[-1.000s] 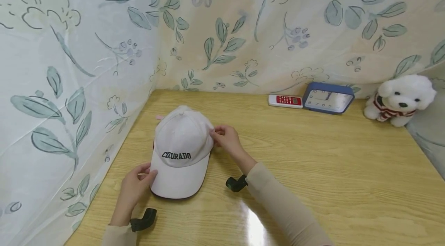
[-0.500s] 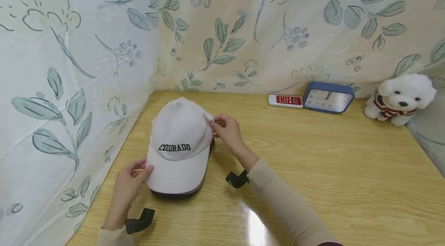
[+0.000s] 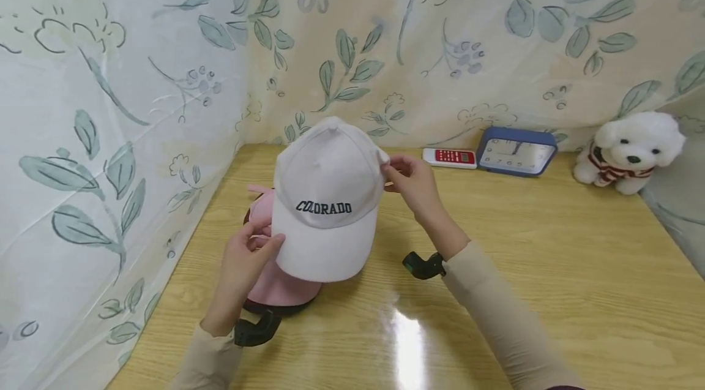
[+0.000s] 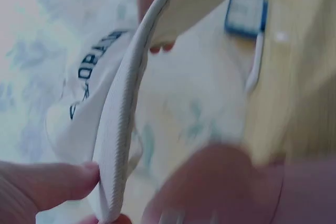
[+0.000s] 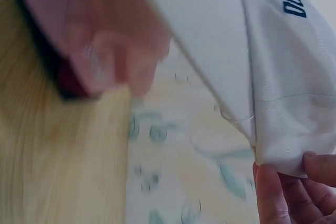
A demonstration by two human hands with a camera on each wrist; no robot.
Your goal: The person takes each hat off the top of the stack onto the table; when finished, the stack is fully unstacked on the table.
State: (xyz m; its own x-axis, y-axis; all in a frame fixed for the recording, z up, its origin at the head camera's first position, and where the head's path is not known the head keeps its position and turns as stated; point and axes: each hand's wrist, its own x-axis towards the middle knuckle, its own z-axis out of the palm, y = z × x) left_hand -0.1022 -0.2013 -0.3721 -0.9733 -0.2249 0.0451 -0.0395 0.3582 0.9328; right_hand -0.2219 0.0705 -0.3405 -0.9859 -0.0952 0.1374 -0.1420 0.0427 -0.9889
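A white baseball cap (image 3: 330,176) with COLORADO in dark letters hangs between my two hands, tilted with its brim toward me. My left hand (image 3: 250,255) pinches the brim's left edge; in the left wrist view, the thumb (image 4: 68,182) presses against that edge. At the crown's right side my right hand (image 3: 415,188) pinches the fabric, and its thumb (image 5: 320,169) shows at the lower edge in the right wrist view. Below and left, a pink cap (image 3: 283,286) with a dark underside rests on the table, partly hidden by the white cap and my left hand.
Along the back of the wooden table (image 3: 523,273) lie a white and red remote-like device (image 3: 448,158), a blue clock (image 3: 516,151) and a white plush dog (image 3: 633,151). Floral cloth (image 3: 352,47) hangs behind and at the left. Each wrist carries a black mount (image 3: 423,265).
Both hands have lifted the white cap off the pink cap and carried it up and right. The pink cap has come into view on the table.
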